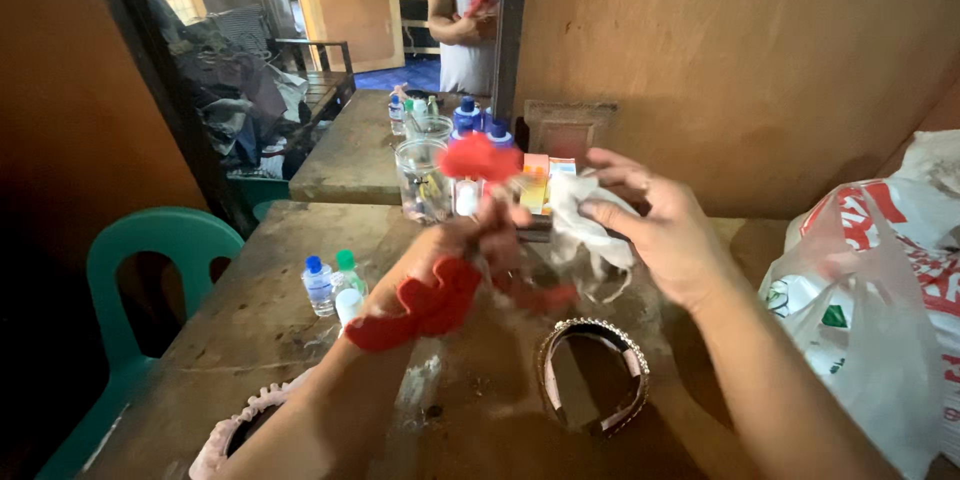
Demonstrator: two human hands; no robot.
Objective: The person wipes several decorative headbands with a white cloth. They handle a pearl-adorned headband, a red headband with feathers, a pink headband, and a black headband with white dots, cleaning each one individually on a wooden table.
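My left hand [478,236] is raised over the wooden table [260,320], shut on a blurred red object [478,156] whose rounded top sticks up above the fingers. A red scrunchie [420,306] sits around that wrist. My right hand [668,232] is close beside it on the right, pinching a crumpled white cloth [590,225] against the red object. Below both hands a headband [596,376] edged with small shiny stones lies flat on the table.
Small blue-capped and green-capped bottles [330,285] stand at the left, a clear glass jar [420,176] and small boxes by the mirror [330,50]. A white plastic bag [870,320] fills the right; a green chair [150,250] and a pink frilly band [235,430] lie left.
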